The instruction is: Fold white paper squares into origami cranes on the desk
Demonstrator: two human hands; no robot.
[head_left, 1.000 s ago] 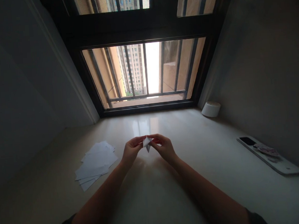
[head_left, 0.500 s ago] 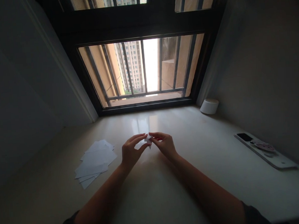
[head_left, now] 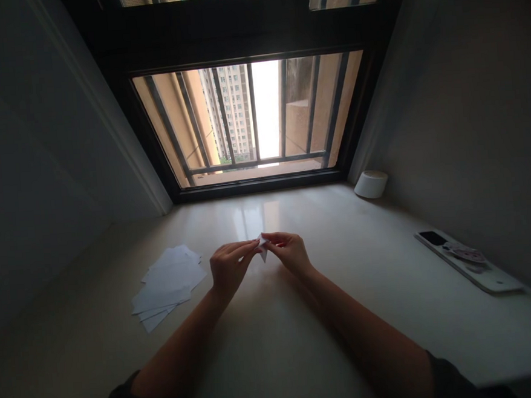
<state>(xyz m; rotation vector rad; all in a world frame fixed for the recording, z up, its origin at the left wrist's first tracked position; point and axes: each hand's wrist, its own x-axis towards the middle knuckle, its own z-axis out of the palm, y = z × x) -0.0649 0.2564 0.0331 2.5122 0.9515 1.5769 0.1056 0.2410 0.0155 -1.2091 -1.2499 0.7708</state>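
Observation:
Between my hands, above the pale sill, is a small piece of folded white paper (head_left: 264, 253) with a point hanging downward. My left hand (head_left: 230, 263) pinches its left side, thumb and fingers drawn together. From the right, my right hand (head_left: 291, 252) grips the upper part between thumb and fingertips. The fingertips cover much of the paper, so its full shape is hidden. Off to the left of my left hand lies a loose, fanned stack of white paper sheets (head_left: 169, 284).
A white rounded object (head_left: 370, 184) stands by the window's right corner. At the right lies a phone in a light case (head_left: 493, 277), with a round attachment on it. A dark-framed window (head_left: 255, 187) with bars closes off the back of the pale sill (head_left: 267, 356).
My left thumb has come up from the paper's lower tip to close against the fingers. My right hand keeps its pinch. The view has tilted slightly.

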